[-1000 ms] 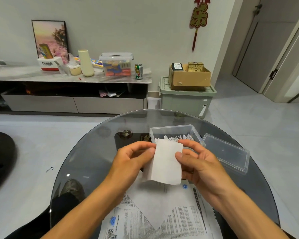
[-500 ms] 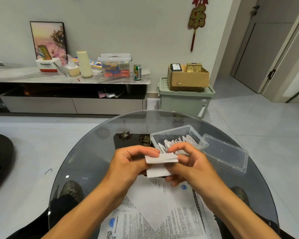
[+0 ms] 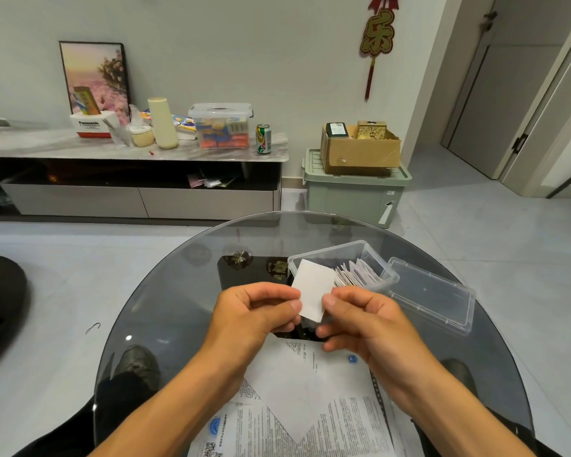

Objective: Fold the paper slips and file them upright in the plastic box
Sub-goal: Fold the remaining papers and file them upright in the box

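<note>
While both hands (image 3: 254, 311) (image 3: 370, 321) pinch it in their grip, the folded slip (image 3: 314, 288) stands white, blank.

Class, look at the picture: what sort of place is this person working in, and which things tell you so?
Probably a living room at home: a low TV-style cabinet cluttered with household items, a framed picture leaning on the wall, and a round glass table.

The white tissue box (image 3: 94, 124) at the left end of the sideboard (image 3: 80, 145) reads "Panasonic". The red wall ornament (image 3: 377, 32), above and right of the sideboard, bears the character "乐". Print on the table sheets (image 3: 314, 420) is illegible.
</note>
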A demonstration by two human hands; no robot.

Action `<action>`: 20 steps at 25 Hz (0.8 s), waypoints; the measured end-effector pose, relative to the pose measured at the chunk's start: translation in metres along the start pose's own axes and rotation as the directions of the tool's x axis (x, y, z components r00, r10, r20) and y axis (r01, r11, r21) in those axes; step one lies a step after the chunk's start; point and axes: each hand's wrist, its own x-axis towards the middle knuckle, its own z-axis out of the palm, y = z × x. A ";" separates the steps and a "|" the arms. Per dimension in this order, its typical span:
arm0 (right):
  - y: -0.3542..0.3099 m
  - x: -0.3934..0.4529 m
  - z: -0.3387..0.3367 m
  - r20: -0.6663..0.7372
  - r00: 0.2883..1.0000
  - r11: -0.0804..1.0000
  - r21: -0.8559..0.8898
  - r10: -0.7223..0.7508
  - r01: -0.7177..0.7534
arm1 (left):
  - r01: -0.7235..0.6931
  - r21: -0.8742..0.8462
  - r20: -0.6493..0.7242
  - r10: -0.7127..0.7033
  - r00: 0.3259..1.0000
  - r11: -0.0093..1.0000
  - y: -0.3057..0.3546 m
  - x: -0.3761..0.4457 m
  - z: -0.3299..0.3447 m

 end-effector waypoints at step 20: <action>-0.004 0.051 -0.057 -0.574 0.799 0.980 -0.170 -0.180 0.098 | -0.582 0.681 0.331 0.522 0.786 0.444 -0.040 0.020 -0.002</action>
